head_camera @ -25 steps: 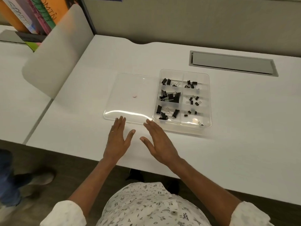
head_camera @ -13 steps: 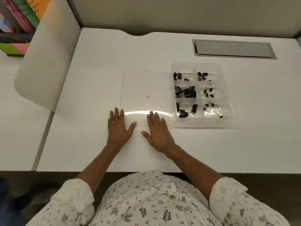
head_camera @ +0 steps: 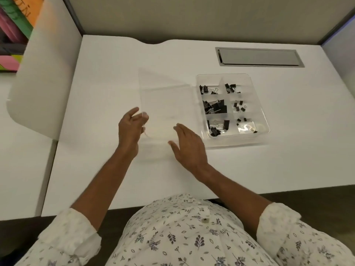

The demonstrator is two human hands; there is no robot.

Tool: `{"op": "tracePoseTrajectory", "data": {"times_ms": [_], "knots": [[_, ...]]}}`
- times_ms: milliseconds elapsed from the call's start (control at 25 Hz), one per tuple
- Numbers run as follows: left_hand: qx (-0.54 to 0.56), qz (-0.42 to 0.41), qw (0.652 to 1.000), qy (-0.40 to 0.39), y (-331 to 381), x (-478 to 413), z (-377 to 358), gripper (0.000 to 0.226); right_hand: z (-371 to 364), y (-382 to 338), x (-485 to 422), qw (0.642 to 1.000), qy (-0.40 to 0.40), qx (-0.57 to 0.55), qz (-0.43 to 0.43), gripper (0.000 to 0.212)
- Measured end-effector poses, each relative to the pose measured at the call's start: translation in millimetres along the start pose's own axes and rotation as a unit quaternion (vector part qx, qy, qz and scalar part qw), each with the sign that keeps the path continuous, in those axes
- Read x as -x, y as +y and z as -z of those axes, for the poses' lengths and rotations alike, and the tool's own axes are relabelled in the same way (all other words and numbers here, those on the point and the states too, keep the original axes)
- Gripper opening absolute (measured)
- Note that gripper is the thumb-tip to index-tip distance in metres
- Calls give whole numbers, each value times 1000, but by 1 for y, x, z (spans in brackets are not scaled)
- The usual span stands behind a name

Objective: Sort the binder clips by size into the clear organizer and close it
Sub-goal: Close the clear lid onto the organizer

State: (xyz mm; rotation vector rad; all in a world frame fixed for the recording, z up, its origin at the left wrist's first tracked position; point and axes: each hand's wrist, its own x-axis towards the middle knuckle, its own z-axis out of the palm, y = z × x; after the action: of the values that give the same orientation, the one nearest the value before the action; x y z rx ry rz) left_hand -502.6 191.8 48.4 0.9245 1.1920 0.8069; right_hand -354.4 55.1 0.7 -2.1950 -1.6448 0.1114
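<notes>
Organizer (head_camera: 258,104) + lid (head_camera: 165,100): clear glossy plastic; binder clips (head_camera: 219,107): matt blk bodies, shiny wire handles; desk (head_camera: 288,150): smooth matt wht; hatch (head_camera: 259,57) nr far edge: brushed grey metal; shirt (head_camera: 192,237): printed cloth.

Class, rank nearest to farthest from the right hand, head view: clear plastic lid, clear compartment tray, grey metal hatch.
1. Clear plastic lid, just ahead of the right hand.
2. Clear compartment tray, rightward.
3. Grey metal hatch, back right.

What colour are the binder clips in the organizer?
Black, with silver wire handles, seen in the head view: clips, organizer.
</notes>
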Motion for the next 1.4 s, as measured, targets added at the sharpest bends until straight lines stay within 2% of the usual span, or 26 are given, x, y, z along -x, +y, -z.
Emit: {"op": "tracePoseTrajectory", "data": {"times_ms": [80, 160, 240, 280, 360, 400, 520, 600, 640, 680, 760, 840, 1000, 1120, 1160, 1240, 1320, 1400], "knots": [[42, -52, 995, -71, 27, 15, -21, 45, 26, -9, -13, 995, 81, -39, -53, 37], [-3, -110, 987, -119, 34, 30, -42, 42, 52, -6, -27, 972, 164, -107, -127, 30], [-153, -157, 966, -138, 7, 42, -61, 50, 74, 11, -38, 922, 229, -232, -208, 17], [-251, -163, 940, -165, -14, 49, -71, 59, 83, 23, -40, 873, 251, -330, -257, 10], [-406, -183, 865, -230, -55, 65, -91, 72, 96, 48, -32, 743, 248, -527, -328, 13], [-443, -207, 837, -245, -70, 70, -101, 73, 100, 61, -23, 700, 239, -579, -342, 19], [-486, -250, 799, -249, -91, 75, -131, 69, 102, 103, 14, 653, 203, -624, -378, 33], [-510, -283, 772, -253, -103, 70, -142, 64, 101, 129, 33, 638, 171, -620, -423, 32], [-521, -304, 757, -250, -109, 68, -148, 63, 104, 142, 40, 652, 140, -602, -440, 28], [-532, -321, 746, -242, -114, 65, -152, 62, 108, 152, 45, 680, 94, -569, -452, 27], [-549, -337, 732, -220, -120, 58, -163, 62, 117, 170, 53, 740, -4, -501, -448, 39], [-571, -331, 725, -199, -122, 53, -175, 63, 127, 186, 60, 784, -34, -454, -422, 47], [-582, -330, 721, -181, -121, 49, -185, 64, 143, 217, 59, 864, 89, -403, -289, 35], [-571, -341, 724, -183, -117, 44, -190, 64, 140, 244, 40, 938, 153, -261, -167, 16], [-568, -337, 730, -177, -115, 44, -192, 64, 135, 251, 33, 955, 150, -213, -140, 19], [-554, -312, 756, -156, -112, 45, -201, 66, 120, 270, 22, 967, 122, -181, -133, 37], [-523, -272, 797, -136, -110, 50, -210, 72, 111, 282, 18, 963, 98, -192, -160, 48], [-474, -219, 845, -112, -109, 53, -219, 78, 105, 287, 21, 960, 89, -207, -168, 49]]}}
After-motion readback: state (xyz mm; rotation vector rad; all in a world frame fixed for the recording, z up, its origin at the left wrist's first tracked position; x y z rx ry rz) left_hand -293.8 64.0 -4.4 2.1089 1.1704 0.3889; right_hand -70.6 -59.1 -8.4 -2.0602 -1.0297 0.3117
